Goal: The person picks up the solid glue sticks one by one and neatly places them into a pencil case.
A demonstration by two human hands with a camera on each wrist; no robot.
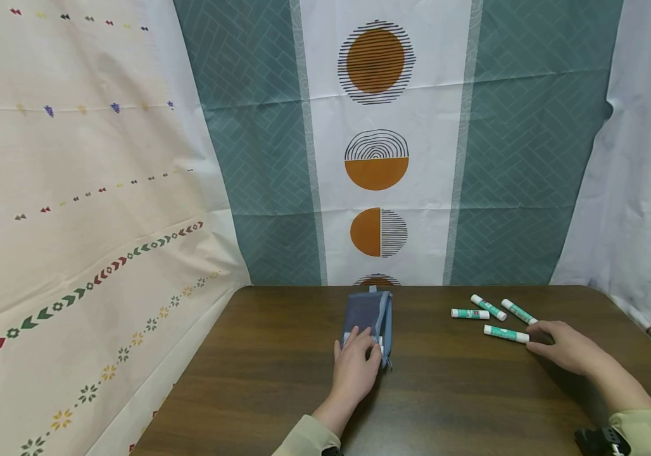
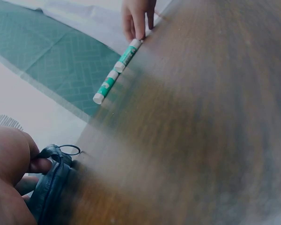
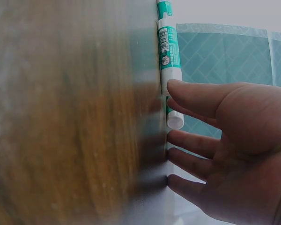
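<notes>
A blue zippered pouch lies on the table. My left hand is on its near end, fingers over the top and thumb by the zipper edge. In the left wrist view, the thumb and fingers hold the edge of the pouch beside a small cord loop. Several white-and-green glue sticks lie at the right. My right hand is beside the two nearest ones. In the right wrist view, its thumb touches the white end of one glue stick, with the other fingers spread and fairly straight.
The brown wooden table ends at a patterned cloth hung behind it. An embroidered cream cloth hangs on the left and a white cloth on the right. A black strap device sits on the right wrist.
</notes>
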